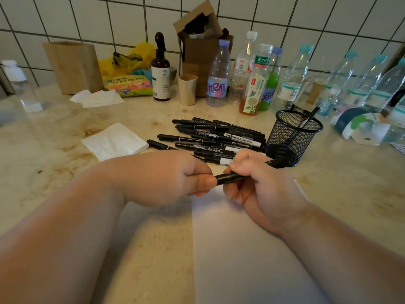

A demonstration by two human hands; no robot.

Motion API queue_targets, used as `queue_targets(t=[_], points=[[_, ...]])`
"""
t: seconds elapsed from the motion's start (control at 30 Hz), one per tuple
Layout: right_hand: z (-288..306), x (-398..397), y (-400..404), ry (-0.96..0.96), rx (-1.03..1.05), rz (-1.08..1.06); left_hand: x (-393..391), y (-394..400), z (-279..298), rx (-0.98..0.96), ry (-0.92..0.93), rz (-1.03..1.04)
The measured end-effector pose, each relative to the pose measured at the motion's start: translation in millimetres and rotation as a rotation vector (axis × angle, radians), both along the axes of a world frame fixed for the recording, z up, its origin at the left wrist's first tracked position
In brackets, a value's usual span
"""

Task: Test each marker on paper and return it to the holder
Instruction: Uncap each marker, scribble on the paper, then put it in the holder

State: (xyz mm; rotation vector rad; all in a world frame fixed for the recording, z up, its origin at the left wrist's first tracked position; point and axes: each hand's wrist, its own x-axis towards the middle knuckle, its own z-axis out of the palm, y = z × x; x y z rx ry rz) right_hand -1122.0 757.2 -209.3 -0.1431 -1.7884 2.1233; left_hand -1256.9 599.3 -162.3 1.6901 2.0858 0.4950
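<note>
Paper [241, 249] lies nearest on the counter [54, 154], no test marks visible. Above it, both hands share one black marker [230, 177]: left hand [173, 178] pinches its near end, probably the cap; right hand [258, 183] grips the barrel. Holder [292, 137] contains one marker; a large pile [217, 139] lies untested beside it. Judgement: early stage.

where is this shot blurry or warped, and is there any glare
Head view: wide-angle bending curves the wall tiles and stretches both forearms; the hands, the held marker and the paper look soft, as do the edges; light is dim and even, shadows faint, no strong glare.
</note>
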Motion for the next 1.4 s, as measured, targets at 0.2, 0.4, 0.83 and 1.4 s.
queue_targets(t=[0.2, 0.4, 0.83, 1.4], points=[[2, -1, 5, -0.016, 0.061, -0.143, 4, 9, -13, 0.182, 0.219, 0.171], [4, -5, 6, -0.028, -0.123, -0.165, 11, 14, -24, 0.382, 0.340, 0.180], [4, 1, 27, -0.018, -0.211, -0.314, -15, -12, -7, 0.229, -0.015, 0.239], [0, 1, 13, -0.212, 0.420, -0.210, -24, 8, -39, 0.258, 0.318, 0.309]])
